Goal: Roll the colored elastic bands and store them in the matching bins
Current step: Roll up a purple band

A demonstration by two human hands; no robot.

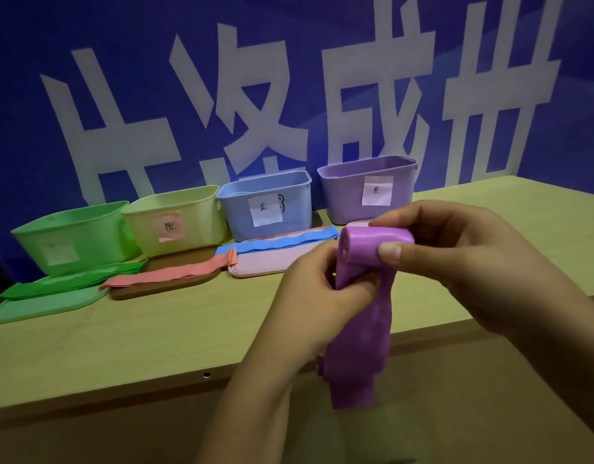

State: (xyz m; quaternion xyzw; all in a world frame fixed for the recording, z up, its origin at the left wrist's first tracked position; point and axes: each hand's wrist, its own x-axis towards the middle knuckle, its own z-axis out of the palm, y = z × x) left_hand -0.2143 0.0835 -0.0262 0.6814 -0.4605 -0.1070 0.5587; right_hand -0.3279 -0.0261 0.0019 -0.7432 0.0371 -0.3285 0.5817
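Observation:
A purple elastic band (359, 333) is held in the air above the table's front edge, its top wound into a roll and its loose tail hanging down. My left hand (309, 303) grips the band just below the roll. My right hand (456, 256) pinches the roll from the right with thumb and fingers. Behind stand a purple bin (346, 199), a blue bin (235, 212), a yellow bin (202, 226) with a pink label and a green bin (88, 236). Flat bands lie in front of them: blue (275, 244), pink (175, 272) and green (71, 281).
The bands rest on trays: a pink tray (262, 264), a brown tray (175, 286) and a green tray (44, 306). The wooden table (138, 329) runs along a blue wall banner with big white characters. The table's front edge lies under my hands.

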